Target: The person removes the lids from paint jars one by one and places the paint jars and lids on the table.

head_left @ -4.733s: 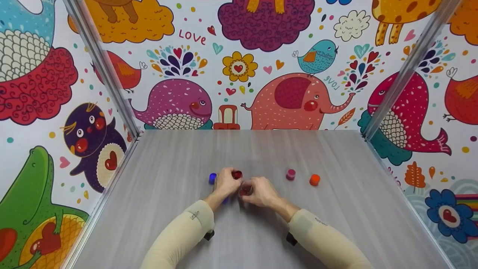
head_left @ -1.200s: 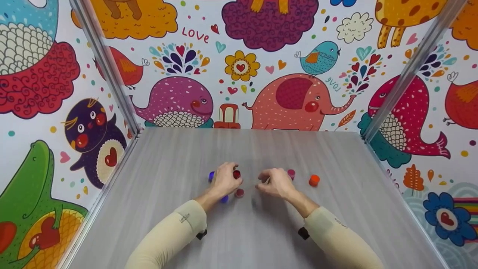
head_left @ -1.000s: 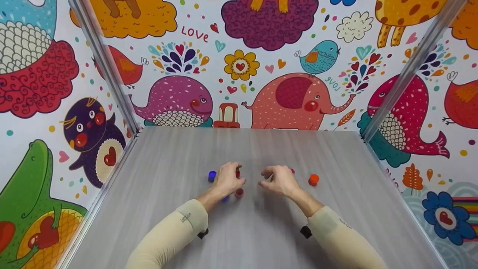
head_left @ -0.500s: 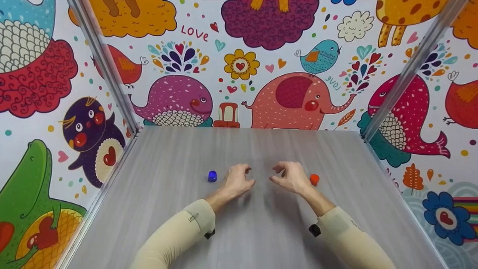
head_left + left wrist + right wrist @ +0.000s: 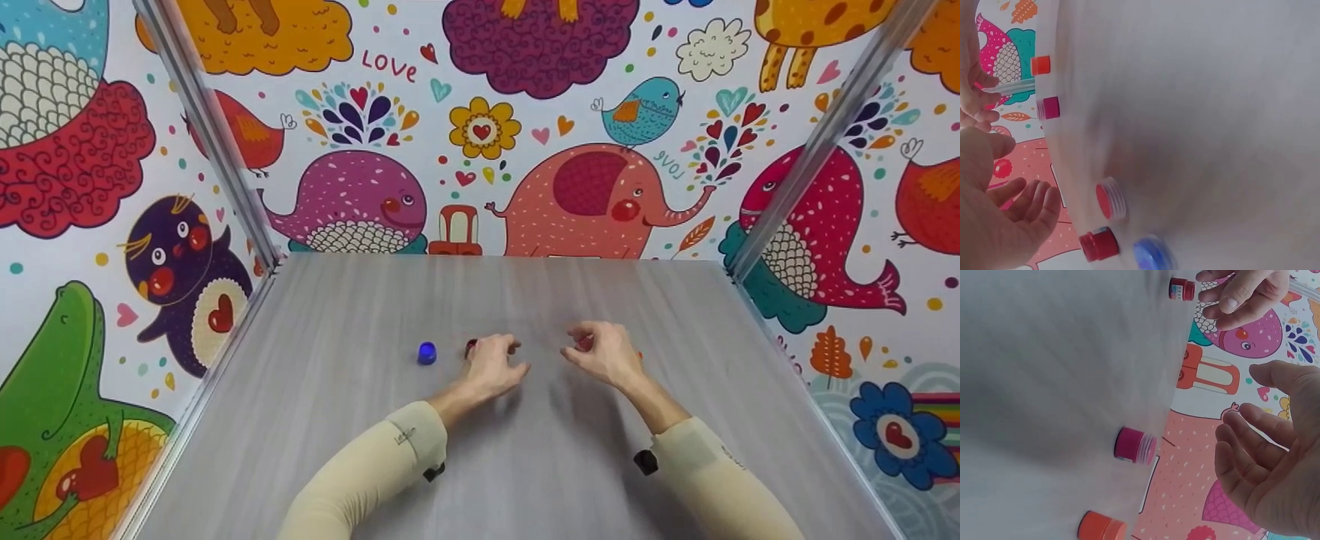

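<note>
My left hand (image 5: 491,366) hovers over the middle of the table, fingers loosely bent and holding nothing. Below it in the left wrist view stand a red paint jar (image 5: 1099,243) without its lid, a clear-sided red lid (image 5: 1111,198) and a similar blue lid (image 5: 1152,253). The head view shows only a bit of the red jar (image 5: 471,347) behind the hand. My right hand (image 5: 606,356), empty with fingers apart, hangs above a magenta jar (image 5: 1134,445) with a clear lid. An orange jar (image 5: 1102,526) stands beside that one, mostly covered by this hand in the head view.
A blue jar (image 5: 427,353) stands left of my left hand. The grey table (image 5: 337,300) ends at printed cartoon walls (image 5: 540,112) at the back and both sides, with metal posts (image 5: 825,120) at the corners.
Earlier my left hand held the red jar and my right hand its lid; both now stand on the table, let go. Both hands have since drifted right, the right one over the magenta jar.
</note>
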The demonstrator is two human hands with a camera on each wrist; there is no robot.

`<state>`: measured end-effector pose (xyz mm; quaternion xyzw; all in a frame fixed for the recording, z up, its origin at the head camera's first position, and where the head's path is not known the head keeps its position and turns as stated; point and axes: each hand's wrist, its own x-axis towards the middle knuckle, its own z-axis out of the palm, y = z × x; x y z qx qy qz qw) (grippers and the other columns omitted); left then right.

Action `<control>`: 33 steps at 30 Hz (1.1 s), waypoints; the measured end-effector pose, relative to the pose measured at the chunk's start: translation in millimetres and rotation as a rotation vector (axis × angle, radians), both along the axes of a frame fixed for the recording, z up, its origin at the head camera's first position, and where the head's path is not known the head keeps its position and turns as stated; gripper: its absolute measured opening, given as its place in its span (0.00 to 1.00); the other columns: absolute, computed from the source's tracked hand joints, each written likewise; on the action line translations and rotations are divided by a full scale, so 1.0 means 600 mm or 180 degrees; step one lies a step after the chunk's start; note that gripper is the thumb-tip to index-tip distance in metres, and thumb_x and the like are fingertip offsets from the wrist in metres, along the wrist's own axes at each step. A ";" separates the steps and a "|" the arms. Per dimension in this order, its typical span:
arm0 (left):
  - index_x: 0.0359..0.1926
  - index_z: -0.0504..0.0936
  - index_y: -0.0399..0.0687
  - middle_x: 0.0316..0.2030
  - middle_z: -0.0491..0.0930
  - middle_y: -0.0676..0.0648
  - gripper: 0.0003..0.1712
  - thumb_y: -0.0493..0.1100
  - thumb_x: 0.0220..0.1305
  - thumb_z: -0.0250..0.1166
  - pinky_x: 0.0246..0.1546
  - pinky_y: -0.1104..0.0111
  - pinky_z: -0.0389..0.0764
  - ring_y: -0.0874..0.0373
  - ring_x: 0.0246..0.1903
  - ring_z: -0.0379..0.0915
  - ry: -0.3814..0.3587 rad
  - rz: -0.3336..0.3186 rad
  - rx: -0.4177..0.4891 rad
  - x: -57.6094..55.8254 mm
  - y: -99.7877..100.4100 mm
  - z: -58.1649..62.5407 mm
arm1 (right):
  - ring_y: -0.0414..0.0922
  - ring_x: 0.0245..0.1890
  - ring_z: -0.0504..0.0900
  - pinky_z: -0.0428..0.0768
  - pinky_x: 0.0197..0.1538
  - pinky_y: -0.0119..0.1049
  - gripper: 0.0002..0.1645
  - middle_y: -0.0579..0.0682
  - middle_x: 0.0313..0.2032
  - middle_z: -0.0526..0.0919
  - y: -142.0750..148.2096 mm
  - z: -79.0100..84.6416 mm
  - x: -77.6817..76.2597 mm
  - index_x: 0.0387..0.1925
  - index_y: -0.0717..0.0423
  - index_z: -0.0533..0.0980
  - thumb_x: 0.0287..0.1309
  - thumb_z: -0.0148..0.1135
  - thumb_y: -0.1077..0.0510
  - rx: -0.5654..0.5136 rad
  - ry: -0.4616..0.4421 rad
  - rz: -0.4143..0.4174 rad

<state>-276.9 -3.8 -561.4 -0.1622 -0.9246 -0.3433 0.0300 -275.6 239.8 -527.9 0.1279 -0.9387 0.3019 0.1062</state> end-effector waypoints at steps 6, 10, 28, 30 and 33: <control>0.60 0.90 0.39 0.54 0.93 0.41 0.24 0.50 0.71 0.76 0.61 0.50 0.89 0.44 0.56 0.90 -0.0040 -0.0049 -0.0021 -0.002 0.017 -0.005 | 0.50 0.38 0.89 0.90 0.43 0.46 0.18 0.60 0.43 0.95 0.014 -0.001 0.000 0.51 0.59 0.91 0.63 0.81 0.55 0.0021 -0.0022 -0.0139; 0.58 0.90 0.39 0.53 0.93 0.40 0.23 0.50 0.71 0.75 0.62 0.50 0.88 0.43 0.56 0.90 -0.0015 -0.0095 -0.0026 -0.003 0.028 -0.010 | 0.50 0.38 0.90 0.87 0.41 0.44 0.19 0.60 0.46 0.95 0.024 -0.002 -0.001 0.51 0.59 0.91 0.63 0.81 0.54 0.0085 0.0009 -0.0191; 0.64 0.89 0.45 0.57 0.93 0.45 0.25 0.53 0.74 0.74 0.62 0.51 0.89 0.48 0.59 0.90 -0.0236 0.0102 -0.0145 -0.023 0.058 -0.008 | 0.59 0.48 0.90 0.90 0.53 0.58 0.22 0.65 0.54 0.93 0.048 -0.003 -0.019 0.56 0.60 0.89 0.67 0.80 0.52 0.0049 -0.0344 -0.0352; 0.64 0.89 0.45 0.57 0.93 0.46 0.26 0.54 0.73 0.74 0.61 0.51 0.89 0.49 0.58 0.90 -0.0224 0.0102 -0.0163 -0.024 0.062 -0.011 | 0.57 0.48 0.89 0.90 0.53 0.57 0.22 0.65 0.55 0.92 0.048 -0.006 -0.020 0.57 0.60 0.89 0.68 0.79 0.51 0.0046 -0.0395 -0.0376; 0.63 0.89 0.44 0.56 0.93 0.45 0.26 0.53 0.72 0.75 0.60 0.51 0.89 0.49 0.56 0.90 -0.0209 0.0062 -0.0116 -0.025 0.067 -0.018 | 0.56 0.47 0.89 0.91 0.53 0.57 0.23 0.65 0.55 0.92 0.047 -0.012 -0.021 0.58 0.60 0.88 0.69 0.79 0.51 0.0050 -0.0424 -0.0423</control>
